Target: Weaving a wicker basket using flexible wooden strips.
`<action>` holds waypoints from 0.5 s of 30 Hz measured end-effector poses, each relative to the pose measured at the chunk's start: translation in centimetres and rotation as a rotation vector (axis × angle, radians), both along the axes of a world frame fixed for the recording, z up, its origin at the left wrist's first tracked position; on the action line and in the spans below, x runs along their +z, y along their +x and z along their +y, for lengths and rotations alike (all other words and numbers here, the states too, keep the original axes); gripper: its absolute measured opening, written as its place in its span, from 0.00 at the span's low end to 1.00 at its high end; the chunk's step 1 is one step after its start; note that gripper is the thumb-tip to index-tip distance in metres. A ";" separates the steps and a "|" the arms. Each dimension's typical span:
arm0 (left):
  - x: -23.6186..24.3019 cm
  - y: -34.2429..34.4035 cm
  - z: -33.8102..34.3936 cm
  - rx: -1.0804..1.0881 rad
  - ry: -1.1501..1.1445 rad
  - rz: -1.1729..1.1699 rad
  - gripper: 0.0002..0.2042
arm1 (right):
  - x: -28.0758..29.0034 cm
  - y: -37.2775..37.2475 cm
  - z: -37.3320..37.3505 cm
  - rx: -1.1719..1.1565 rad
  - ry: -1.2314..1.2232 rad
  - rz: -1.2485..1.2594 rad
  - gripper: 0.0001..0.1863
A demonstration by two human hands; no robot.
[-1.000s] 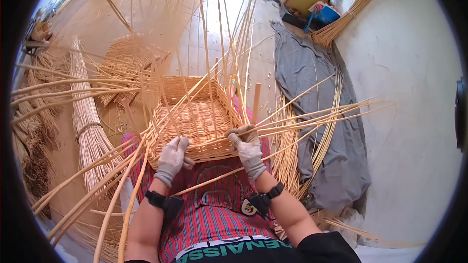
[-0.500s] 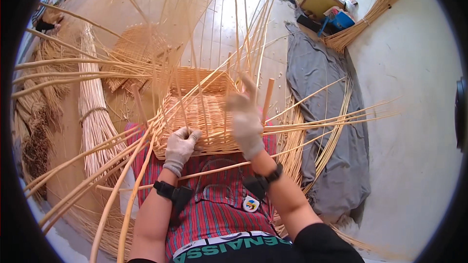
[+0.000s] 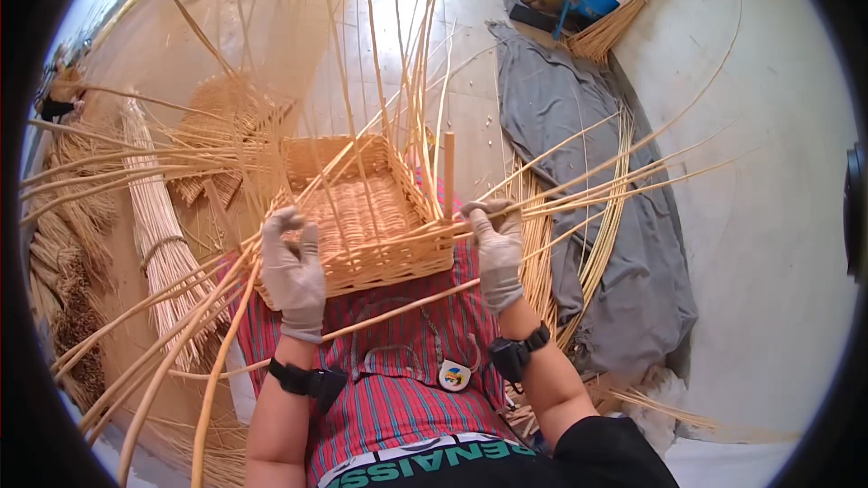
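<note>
A half-woven rectangular wicker basket [image 3: 389, 262] rests on my lap, long rods standing or fanning out from its sides. My left hand [image 3: 295, 276], in a pale glove, is at the near left corner; its fingers bend over, its thumb stands apart, and nothing shows between them. Beyond the near right corner, my gloved right hand [image 3: 499, 253] is closed on a willow rod [image 3: 624, 158] that bends out to the upper right. Beside that corner a thicker wooden post [image 3: 448, 176] stands upright.
Bundled pale rods [image 3: 163, 217] and a woven panel [image 3: 217, 117] lie on the floor to the left. On the right, a grey cloth [image 3: 624, 298] lies with loose rods over it. A tied rod bundle [image 3: 624, 18] leans by the wall, near a blue container [image 3: 595, 2].
My right hand has moved down and outward from above the basket and now grips a rod. My left hand has left the front rim for the near left corner, its thumb now apart.
</note>
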State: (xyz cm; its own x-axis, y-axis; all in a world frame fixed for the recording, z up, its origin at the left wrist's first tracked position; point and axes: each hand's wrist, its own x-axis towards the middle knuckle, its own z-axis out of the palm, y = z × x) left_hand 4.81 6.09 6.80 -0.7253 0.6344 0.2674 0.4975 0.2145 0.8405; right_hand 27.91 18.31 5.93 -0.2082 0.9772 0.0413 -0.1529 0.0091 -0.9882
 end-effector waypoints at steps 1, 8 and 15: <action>0.5 1.4 0.4 -0.099 0.173 0.082 0.19 | 0.9 0.5 -0.3 -0.056 0.050 0.062 0.07; -2.6 6.7 4.2 -0.246 -0.301 -0.708 0.18 | 3.2 -10.0 6.5 0.046 1.005 -0.651 0.21; -2.2 5.0 5.1 -0.207 -0.479 -0.626 0.17 | -2.7 -5.3 5.4 -0.077 0.557 -0.286 0.17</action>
State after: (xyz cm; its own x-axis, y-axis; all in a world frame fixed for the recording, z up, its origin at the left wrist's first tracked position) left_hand 9.85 11.21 4.64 -0.5055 0.7149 -0.4831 0.0352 0.5764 0.8164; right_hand 22.61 23.72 3.18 -0.2158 0.8378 0.5016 0.1382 0.5347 -0.8336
